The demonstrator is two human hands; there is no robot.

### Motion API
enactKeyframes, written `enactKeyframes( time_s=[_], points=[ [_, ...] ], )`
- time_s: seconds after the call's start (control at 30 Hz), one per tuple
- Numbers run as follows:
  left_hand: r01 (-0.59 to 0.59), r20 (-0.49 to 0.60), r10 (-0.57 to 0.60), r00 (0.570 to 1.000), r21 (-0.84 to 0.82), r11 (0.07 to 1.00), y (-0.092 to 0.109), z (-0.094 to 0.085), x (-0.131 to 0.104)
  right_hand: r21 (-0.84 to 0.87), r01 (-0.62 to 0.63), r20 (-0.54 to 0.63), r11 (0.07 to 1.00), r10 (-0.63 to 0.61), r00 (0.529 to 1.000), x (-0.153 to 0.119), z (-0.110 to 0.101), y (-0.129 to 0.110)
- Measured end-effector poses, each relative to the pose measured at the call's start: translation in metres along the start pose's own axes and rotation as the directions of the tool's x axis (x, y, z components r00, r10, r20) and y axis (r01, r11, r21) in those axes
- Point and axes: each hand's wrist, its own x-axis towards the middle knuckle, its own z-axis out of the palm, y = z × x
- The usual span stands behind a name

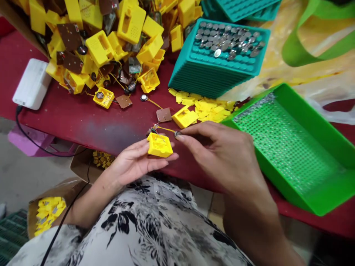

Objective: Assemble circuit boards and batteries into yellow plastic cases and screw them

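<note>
My left hand (135, 159) holds a small yellow plastic case (160, 145), its hollow side up, between thumb and fingers. Wires and a small dark part show at the case's far edge. Pinched between my right thumb and forefinger is a small round speaker (176, 134), joined by yellow wires to the parts at the case. My right hand (222, 151) is just right of the case, not touching it. On the table beyond lie a brown circuit board (164, 115), another yellow case (185, 116) and a loose round speaker (144, 98) on a yellow wire.
A heap of yellow cases (100, 48) fills the back left. Stacked teal trays (216, 70) hold button cells; yellow flat pieces (210, 109) lie before them. A green basket (302, 147) with tiny metal parts stands right. A white power bank (31, 84) trails a black cable.
</note>
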Motion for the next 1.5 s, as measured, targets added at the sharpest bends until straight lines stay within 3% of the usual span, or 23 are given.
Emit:
enactKeyframes(
  time_s=[0.1, 0.17, 0.37, 0.5, 0.63, 0.77, 0.87, 1.1, 1.2, 1.37, 1.5],
  points=[
    [-0.107, -0.029, 0.109, 0.994, 0.081, 0.991, -0.003, -0.001, 0.005, 0.223, -0.035, -0.002, 0.974, 0.037, 0.999, -0.014, 0.0, -0.005],
    [-0.156, -0.041, 0.162, 0.986, 0.121, 0.98, -0.006, 0.0, 0.007, 0.25, -0.016, 0.0, 0.968, 0.016, 1.0, -0.019, 0.002, -0.007],
    [-0.233, -0.043, 0.254, 0.966, 0.27, 0.934, -0.017, 0.001, 0.01, 0.07, 0.13, -0.074, 0.989, -0.124, 0.989, -0.028, 0.012, -0.008],
    [-0.274, -0.076, 0.324, 0.943, 0.377, 0.885, -0.024, -0.002, 0.013, -0.028, 0.16, -0.077, 0.987, -0.162, 0.984, -0.034, 0.015, -0.009],
    [-0.331, -0.034, 0.408, 0.912, 0.525, 0.784, -0.029, -0.003, 0.014, -0.077, 0.112, -0.076, 0.991, -0.118, 0.99, -0.038, 0.015, -0.013],
    [-0.414, 0.069, 0.512, 0.856, 0.685, 0.6, -0.031, 0.0, 0.014, -0.117, 0.053, -0.035, 0.992, -0.057, 0.998, -0.04, 0.016, -0.016],
    [-0.448, 0.126, 0.54, 0.832, 0.727, 0.521, -0.031, 0.001, 0.015, -0.155, 0.072, -0.035, 0.985, -0.079, 0.996, -0.039, 0.017, -0.016],
    [-0.378, 0.027, 0.448, 0.893, 0.586, 0.717, -0.033, -0.008, 0.022, -0.037, 0.078, -0.12, 0.996, -0.082, 0.989, -0.039, 0.022, -0.007],
    [-0.378, 0.037, 0.452, 0.891, 0.608, 0.698, -0.033, -0.007, 0.022, -0.077, 0.059, -0.087, 0.995, -0.066, 0.994, -0.04, 0.021, -0.005],
    [-0.419, 0.109, 0.489, 0.865, 0.694, 0.586, -0.033, 0.0, 0.017, -0.196, 0.098, -0.014, 0.976, -0.103, 0.995, -0.039, 0.017, -0.006],
    [-0.391, 0.07, 0.473, 0.878, 0.674, 0.626, -0.034, 0.001, 0.017, -0.226, 0.121, -0.015, 0.967, -0.128, 0.992, -0.038, 0.015, -0.006]
  ],
)
